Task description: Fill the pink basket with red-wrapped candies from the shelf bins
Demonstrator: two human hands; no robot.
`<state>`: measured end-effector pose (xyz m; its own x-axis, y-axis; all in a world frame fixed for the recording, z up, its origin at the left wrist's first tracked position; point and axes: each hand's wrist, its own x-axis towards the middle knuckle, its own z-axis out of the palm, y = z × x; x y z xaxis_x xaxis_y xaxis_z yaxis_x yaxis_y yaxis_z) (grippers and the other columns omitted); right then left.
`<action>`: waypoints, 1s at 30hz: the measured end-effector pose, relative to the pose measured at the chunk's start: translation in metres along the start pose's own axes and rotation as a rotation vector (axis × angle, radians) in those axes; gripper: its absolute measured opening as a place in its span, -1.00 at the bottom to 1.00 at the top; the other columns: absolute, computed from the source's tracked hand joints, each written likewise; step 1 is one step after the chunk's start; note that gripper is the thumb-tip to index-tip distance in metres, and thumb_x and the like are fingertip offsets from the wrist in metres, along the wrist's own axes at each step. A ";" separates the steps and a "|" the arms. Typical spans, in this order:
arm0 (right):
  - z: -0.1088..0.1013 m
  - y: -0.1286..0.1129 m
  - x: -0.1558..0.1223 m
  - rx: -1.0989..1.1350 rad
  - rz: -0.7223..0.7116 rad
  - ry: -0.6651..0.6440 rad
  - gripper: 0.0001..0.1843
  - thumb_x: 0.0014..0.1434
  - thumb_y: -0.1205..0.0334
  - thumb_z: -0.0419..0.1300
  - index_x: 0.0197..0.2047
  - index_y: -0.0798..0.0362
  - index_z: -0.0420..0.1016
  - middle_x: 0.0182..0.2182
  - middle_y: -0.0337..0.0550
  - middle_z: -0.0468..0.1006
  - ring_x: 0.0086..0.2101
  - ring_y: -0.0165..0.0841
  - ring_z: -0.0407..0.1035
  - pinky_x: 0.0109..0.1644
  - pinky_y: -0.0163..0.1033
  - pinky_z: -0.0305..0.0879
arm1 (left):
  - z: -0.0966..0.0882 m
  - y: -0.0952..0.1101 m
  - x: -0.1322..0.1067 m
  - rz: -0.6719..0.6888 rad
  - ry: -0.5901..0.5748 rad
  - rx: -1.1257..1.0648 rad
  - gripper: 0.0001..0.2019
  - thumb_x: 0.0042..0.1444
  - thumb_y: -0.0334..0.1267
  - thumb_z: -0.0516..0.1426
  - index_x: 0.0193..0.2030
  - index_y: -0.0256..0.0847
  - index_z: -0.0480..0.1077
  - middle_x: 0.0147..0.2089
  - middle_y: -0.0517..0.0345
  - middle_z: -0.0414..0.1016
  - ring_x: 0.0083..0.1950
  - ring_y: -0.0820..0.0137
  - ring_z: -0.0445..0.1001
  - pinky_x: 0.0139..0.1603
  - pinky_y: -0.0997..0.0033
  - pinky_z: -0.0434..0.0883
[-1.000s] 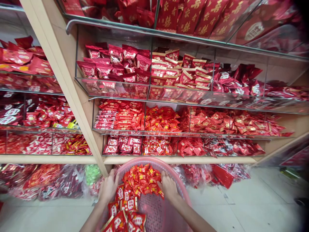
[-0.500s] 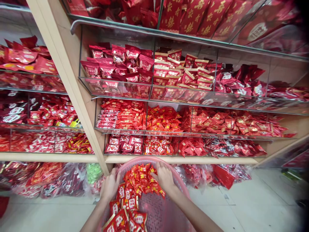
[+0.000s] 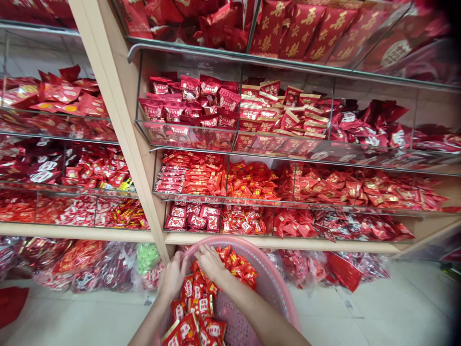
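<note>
A pink plastic basket (image 3: 273,283) sits low in front of me, partly filled with small red wrapped candies (image 3: 237,266). My left hand (image 3: 173,276) rests at the basket's left rim, fingers curled over the candies there. My right hand (image 3: 209,261) reaches across to the far left part of the heap, fingers bent down into the candies beside the left hand. What either hand grips is hidden by the fingers. Larger red and white packets (image 3: 192,317) lie at the near side of the basket.
Glass-fronted shelves (image 3: 252,149) full of red candy packets rise ahead, split by a beige upright post (image 3: 122,125). Clear bags of sweets (image 3: 82,264) lie on the floor under the lowest shelf. Pale tiled floor (image 3: 378,312) spreads to the right.
My right hand has moved left across the candy heap, from its right side to next to the left hand. The view has shifted, so the shelves sit further right and lower.
</note>
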<state>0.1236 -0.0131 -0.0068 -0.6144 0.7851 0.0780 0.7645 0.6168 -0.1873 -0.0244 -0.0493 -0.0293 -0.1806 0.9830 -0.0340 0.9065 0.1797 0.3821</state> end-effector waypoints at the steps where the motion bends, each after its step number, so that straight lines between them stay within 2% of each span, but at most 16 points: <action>1: 0.004 0.000 0.002 0.001 -0.007 -0.002 -0.72 0.15 0.35 -0.06 -0.11 0.05 0.37 -0.16 -0.06 0.38 -0.11 -0.26 0.21 -0.01 -0.13 0.15 | 0.000 0.000 0.000 -0.004 -0.002 -0.001 -0.62 0.19 -0.05 -0.24 -0.04 -0.17 0.22 -0.20 0.00 0.52 -0.23 0.24 0.50 -0.33 0.40 0.25; 6: 0.020 0.007 0.007 0.010 -0.028 0.001 -0.72 0.21 0.34 -0.13 -0.23 0.10 0.40 -0.20 -0.08 0.40 -0.13 -0.30 0.23 0.00 -0.14 0.14 | -0.002 0.002 -0.001 -0.005 0.006 -0.014 -0.63 0.19 -0.06 -0.24 -0.07 -0.16 0.22 -0.18 0.00 0.51 -0.19 0.21 0.49 -0.32 0.38 0.25; 12: 0.028 0.018 0.001 -0.053 -0.171 0.017 -0.74 0.21 0.37 -0.11 -0.22 0.10 0.39 -0.18 -0.11 0.41 -0.10 -0.33 0.22 0.03 -0.15 0.13 | -0.006 0.005 -0.003 -0.018 -0.020 -0.015 -0.61 0.19 -0.06 -0.24 -0.03 -0.18 0.21 -0.16 -0.03 0.50 -0.18 0.22 0.48 -0.32 0.39 0.24; 15: 0.027 0.022 -0.006 -0.134 -0.261 0.044 -0.77 0.19 0.39 -0.07 -0.18 0.08 0.37 -0.15 -0.14 0.40 -0.07 -0.34 0.20 0.05 -0.15 0.11 | -0.006 0.005 -0.003 -0.021 -0.023 -0.020 -0.61 0.19 -0.05 -0.24 -0.04 -0.19 0.22 -0.15 -0.03 0.50 -0.17 0.24 0.48 -0.31 0.40 0.24; 20: 0.022 0.030 -0.017 -0.223 -0.357 0.038 -0.85 0.19 0.36 -0.01 -0.26 0.10 0.37 -0.27 -0.17 0.42 -0.16 -0.35 0.25 -0.05 -0.21 0.17 | -0.001 0.001 -0.001 -0.003 -0.005 -0.011 -0.61 0.19 -0.04 -0.25 -0.04 -0.18 0.22 -0.15 -0.02 0.50 -0.20 0.25 0.49 -0.32 0.41 0.23; 30: 0.007 0.019 -0.006 -0.211 -0.374 0.101 -0.86 0.19 0.36 -0.01 -0.25 0.09 0.36 -0.26 -0.21 0.42 -0.16 -0.39 0.21 -0.03 -0.24 0.14 | 0.000 0.001 -0.001 0.005 0.016 -0.017 -0.61 0.19 -0.02 -0.24 -0.07 -0.16 0.23 -0.20 -0.01 0.52 -0.23 0.26 0.50 -0.34 0.42 0.24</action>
<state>0.1407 -0.0069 -0.0175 -0.8425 0.5003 0.1998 0.5223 0.8494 0.0754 -0.0235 -0.0505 -0.0293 -0.1823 0.9831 -0.0169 0.9007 0.1738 0.3980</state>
